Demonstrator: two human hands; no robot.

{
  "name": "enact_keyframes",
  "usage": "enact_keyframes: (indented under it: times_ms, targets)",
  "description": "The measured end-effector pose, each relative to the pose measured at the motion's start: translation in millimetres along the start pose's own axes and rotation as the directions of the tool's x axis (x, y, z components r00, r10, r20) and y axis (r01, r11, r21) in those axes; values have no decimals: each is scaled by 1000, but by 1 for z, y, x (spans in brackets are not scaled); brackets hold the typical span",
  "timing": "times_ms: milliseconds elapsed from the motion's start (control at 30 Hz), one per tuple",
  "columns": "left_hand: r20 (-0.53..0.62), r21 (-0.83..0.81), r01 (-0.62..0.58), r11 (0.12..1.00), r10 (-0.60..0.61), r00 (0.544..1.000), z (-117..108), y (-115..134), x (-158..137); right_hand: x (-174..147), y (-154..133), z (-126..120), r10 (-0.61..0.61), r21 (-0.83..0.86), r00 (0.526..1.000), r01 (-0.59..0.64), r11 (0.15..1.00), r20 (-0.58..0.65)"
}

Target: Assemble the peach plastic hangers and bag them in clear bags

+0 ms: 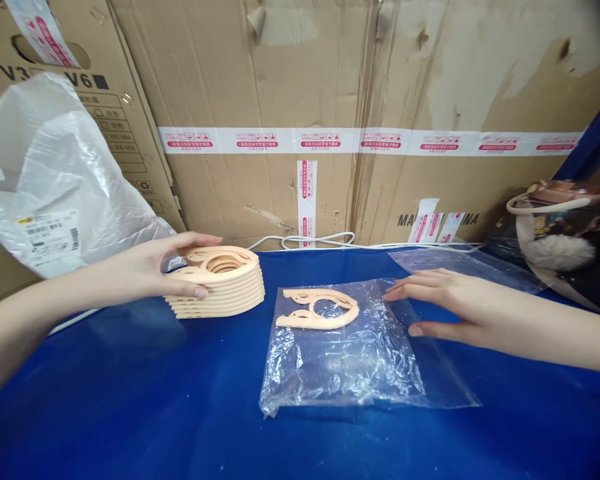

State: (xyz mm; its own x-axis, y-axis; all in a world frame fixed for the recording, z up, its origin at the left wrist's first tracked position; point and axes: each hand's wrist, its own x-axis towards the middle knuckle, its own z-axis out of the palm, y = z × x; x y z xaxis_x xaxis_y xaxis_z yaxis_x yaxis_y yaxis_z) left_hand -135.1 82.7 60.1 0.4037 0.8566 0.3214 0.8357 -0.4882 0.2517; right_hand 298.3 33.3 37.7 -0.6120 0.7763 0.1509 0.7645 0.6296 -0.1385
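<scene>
Clear plastic makes up the crinkled bag [340, 367] lying flat on the blue table [170, 400], and one peach hanger-shaped piece [320, 324] sits at the bag's far left part; you cannot tell from here whether that piece is on the film or inside it. Left of the bag is a neat stack of matching pieces [230, 290], laid flat one on another. Your left hand [157, 268] is partly closed around the stack's end away from the bag, thumb along the near side and fingers across the far side, so you have hold of it there. Your right hand [445, 300] is loosely open at the bag's right side, thumb apart from the fingers, with nothing in its grasp; you cannot tell whether its fingertips touch the film. Behind the bag, you have a white cable [380, 246] and tall cardboard boxes [260, 193]. Behind and right of the bag lies a second clear film [505, 277]. Well left of the bag sits a white plastic parcel [70, 173] with a printed label
</scene>
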Motion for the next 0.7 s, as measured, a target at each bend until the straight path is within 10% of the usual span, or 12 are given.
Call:
enact_keyframes:
  times_ms: [167,300,467,700]
  targets:
    - [-7,-75,2,997,-3,1000,-9,22,-2,3,-13,-4,107,-62,944,-133,989,-311]
    - [-98,-169,-112,979,96,991,7,58,-9,1,-37,-1,-3,-46,905,-18,999,-425]
    - [-139,-181,-341,923,319,937,44,117,-23,-6,-67,5,-186,-72,894,171,983,-408]
    - [-26,-307,-347,886,357,934,67,165,-24,-12,-79,12,-157,140,949,200,970,-272]
